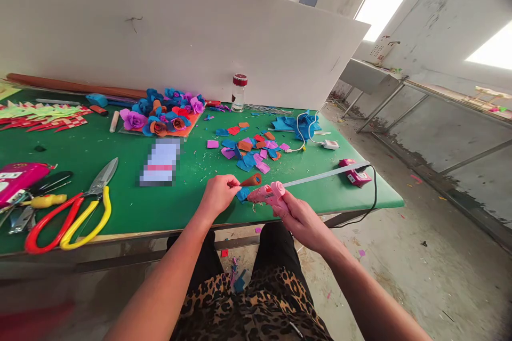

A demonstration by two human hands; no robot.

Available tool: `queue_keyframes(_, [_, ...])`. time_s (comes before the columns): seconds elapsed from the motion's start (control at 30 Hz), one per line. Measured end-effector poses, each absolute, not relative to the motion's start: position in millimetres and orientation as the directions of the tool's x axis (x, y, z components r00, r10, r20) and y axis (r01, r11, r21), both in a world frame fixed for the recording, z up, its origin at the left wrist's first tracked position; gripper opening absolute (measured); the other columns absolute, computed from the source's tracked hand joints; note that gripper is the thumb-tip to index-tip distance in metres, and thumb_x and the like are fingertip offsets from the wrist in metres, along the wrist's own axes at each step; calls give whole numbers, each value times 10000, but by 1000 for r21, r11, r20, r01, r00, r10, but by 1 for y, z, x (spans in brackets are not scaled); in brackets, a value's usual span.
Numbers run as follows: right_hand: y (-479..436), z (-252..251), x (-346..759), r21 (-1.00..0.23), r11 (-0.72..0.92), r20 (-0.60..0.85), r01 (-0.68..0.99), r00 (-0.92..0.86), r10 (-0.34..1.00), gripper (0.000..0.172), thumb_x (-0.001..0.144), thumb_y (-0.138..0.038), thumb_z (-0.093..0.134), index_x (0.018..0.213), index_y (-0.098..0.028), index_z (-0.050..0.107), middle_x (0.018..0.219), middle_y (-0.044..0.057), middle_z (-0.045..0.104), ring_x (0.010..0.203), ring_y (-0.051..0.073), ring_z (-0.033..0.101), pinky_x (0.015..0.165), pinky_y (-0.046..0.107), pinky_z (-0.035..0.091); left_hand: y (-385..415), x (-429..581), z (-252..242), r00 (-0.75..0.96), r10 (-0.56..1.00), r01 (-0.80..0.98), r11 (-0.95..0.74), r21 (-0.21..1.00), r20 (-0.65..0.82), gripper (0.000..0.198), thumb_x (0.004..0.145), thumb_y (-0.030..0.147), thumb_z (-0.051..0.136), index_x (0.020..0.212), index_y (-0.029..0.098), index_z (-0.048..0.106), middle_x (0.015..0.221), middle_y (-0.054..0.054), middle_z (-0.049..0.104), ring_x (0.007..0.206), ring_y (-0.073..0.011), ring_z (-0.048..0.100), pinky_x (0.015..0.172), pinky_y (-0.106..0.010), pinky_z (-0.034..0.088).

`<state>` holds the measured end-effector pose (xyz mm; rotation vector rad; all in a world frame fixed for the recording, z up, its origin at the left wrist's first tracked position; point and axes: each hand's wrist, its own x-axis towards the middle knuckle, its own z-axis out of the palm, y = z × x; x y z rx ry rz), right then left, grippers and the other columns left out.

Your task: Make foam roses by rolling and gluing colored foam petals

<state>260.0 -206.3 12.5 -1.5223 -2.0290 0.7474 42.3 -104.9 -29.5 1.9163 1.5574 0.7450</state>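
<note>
Brown paper, rolled into a cone (252, 180), is pinched by its narrow end between the fingertips of the left hand (219, 193). The right hand (302, 218) is wrapped around a pink glue gun (269, 193), its nozzle at a blue petal (242, 194) just below the cone. By the look of it, this bloom has barely begun: no petals show on the cone's visible side.

At twelve o'clock lie loose cut pieces (248, 160) in blue, purple, red and brown, not yet attached to anything. Between ten and eleven, a cluster of paper flowers (176, 122) looks finished. Between one and two sits crumpled blue paper (307, 127); scissors (95, 191) lie at nine.

Fingers hide the cone's narrow end, and whether the nozzle touches the petal, or what supports it, I cannot tell. A flat object (160, 162) at ten is pixelated. Farther out at nine, a magenta item (24, 181) is cut off by the edge; a red shape (36, 322) near eight is blurred.
</note>
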Motion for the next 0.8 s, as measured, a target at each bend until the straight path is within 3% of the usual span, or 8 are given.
queue_keyframes(0.2, [-206,16,260,-689,225,50,689,-265,963,372,994,-345,365,1302,-188,502,916,49,671,748,177,564,703,274,435,-105,43,-29,178,981,675,-175,717,73,93,745,219,644,670,206,698,643,4,704,629,-161,625,622,-252,418])
queue_keyframes(0.4, [-206,17,260,-681,218,55,699,-248,967,290,984,-347,378,1147,-179,549,850,39,644,700,164,542,635,258,398,-105,42,-29,180,981,670,-180,720,77,91,742,223,648,669,205,699,685,0,720,639,-160,626,624,-254,416])
queue_keyframes(0.8, [-206,20,261,-679,220,50,700,-255,966,379,994,-372,355,1287,-222,544,902,56,669,730,177,567,697,266,447,-107,43,-26,172,982,669,-170,724,71,88,741,218,654,671,195,703,646,3,696,616,-151,603,624,-250,406])
